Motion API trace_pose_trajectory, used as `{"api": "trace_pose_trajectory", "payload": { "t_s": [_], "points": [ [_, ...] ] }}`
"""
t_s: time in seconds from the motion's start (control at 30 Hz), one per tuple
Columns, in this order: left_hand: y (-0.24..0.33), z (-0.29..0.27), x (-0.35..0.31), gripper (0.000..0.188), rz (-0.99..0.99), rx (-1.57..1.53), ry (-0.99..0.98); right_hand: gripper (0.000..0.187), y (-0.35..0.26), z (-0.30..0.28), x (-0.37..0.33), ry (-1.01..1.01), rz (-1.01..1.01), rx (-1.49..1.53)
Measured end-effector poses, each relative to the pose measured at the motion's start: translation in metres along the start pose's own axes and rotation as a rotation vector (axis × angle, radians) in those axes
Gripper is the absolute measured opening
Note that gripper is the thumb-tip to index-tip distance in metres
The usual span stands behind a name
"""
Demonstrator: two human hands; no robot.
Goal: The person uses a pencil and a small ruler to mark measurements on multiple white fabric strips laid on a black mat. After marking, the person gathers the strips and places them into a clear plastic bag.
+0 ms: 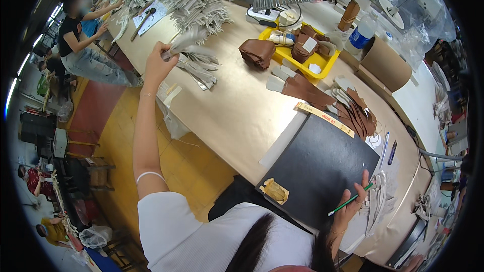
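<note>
Head view, taking the black mat (315,168) on the workbench (242,116) as landmark. Left hand (160,63) reaching far out beyond the mat's far-left corner, fingers pinching shut on a grey strip piece (184,40), its long axis running from the hand up and to the right, free end pointing toward the stacked grey strips (196,2). More grey pieces (199,65) lying just right of that hand. Right hand (350,206) resting at the mat's near-right edge, closing around a green pencil (349,202), tip pointing lower left across the mat. Yellow tray (322,63) sitting beyond the mat, brown cut pieces (353,111) fanning just past its far edge.
</note>
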State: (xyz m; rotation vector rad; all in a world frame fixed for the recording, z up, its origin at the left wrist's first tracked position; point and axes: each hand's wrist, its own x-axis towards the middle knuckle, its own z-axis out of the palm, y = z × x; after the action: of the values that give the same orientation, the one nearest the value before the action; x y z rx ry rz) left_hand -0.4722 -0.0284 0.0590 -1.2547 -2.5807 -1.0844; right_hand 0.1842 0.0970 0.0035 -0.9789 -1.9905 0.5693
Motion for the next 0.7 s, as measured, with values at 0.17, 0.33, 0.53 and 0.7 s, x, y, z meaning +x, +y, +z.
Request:
{"api": "trace_pose_trajectory", "payload": {
  "t_s": [0.17, 0.33, 0.53, 0.7],
  "points": [
    [0.107, 0.024, -0.057, 0.059, -0.280, -1.214, -0.307, 0.012, -0.030, 0.023, 0.022, -0.144, 0.051, 0.152],
    [0.202, 0.122, -0.151, 0.062, -0.525, -2.010, -0.937, 0.023, -0.075, 0.043, 0.055, -0.104, -0.142, 0.157],
    [0.283, 0.174, -0.224, 0.049, -0.761, -1.879, -1.238, 0.021, -0.081, 0.039, 0.062, -0.104, -0.240, -0.155],
    [0.310, 0.185, -0.241, 0.047, -0.707, -1.607, -1.208, 0.022, -0.075, 0.025, 0.052, -0.187, -0.197, -0.323]
  ]
}}
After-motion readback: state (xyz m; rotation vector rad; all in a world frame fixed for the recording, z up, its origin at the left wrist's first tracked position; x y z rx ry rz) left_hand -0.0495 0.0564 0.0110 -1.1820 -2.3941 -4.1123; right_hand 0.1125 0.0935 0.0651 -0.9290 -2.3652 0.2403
